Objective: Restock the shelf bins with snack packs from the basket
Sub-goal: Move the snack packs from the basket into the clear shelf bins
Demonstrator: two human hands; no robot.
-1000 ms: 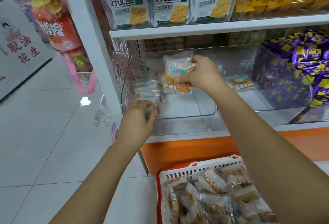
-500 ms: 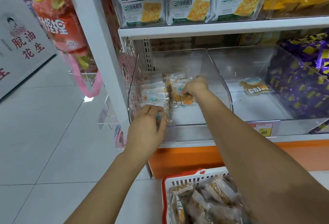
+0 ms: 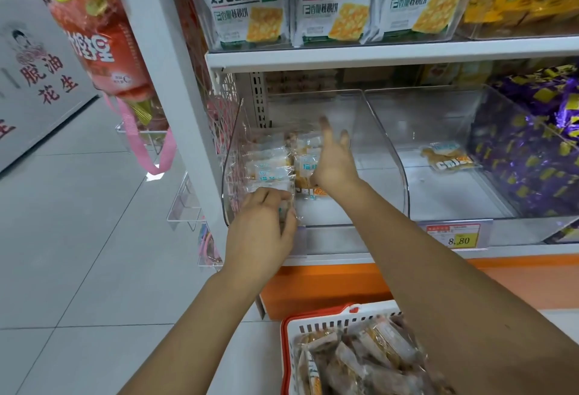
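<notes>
Now: left bin [image 3: 388, 156] partly stocked. Two short rows of packs [image 3: 271, 164] lie along its left side, with room to their right. Left hand [image 3: 263, 233] is at the near end of the left row, fingers curled round the front pack [image 3: 286, 206]. Right hand [image 3: 333, 164] is over the right row, fingers spread wide, holding nothing. Middle bin [image 3: 445, 112] holds one lone pack [image 3: 448, 159]. Basket [image 3: 316, 321] sits near, on the floor, piled high with packs. Judgement: early stage; a small share is shelved, most left to move.
</notes>
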